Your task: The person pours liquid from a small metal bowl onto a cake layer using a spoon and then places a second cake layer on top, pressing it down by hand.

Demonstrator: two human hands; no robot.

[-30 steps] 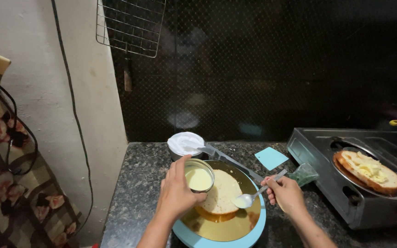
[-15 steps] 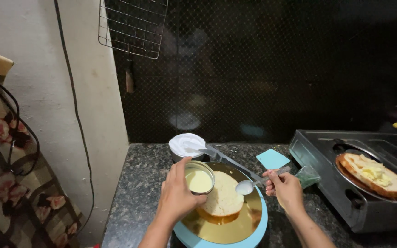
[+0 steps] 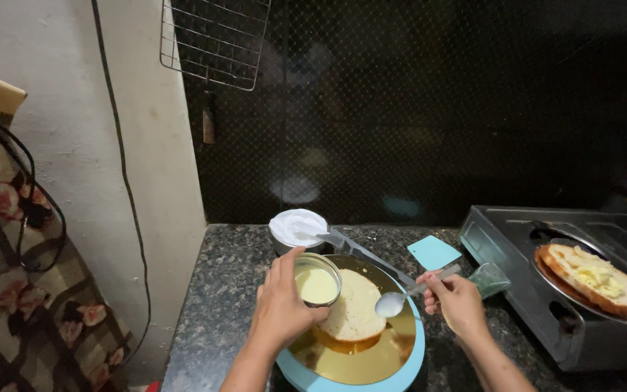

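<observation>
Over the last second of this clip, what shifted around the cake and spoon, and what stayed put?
The right hand carried the spoon from low beside the cake layer up toward the small bowl of pale liquid, then back out over the layer's right edge. The left hand kept its grip on that bowl. The gold board and white cream bowl stayed put.

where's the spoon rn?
In the head view, the spoon is in the right hand, right of centre, its bowl just over the right edge of the cake layer on the gold board.

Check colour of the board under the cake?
Gold board, on a light-blue turntable; head view.
</observation>
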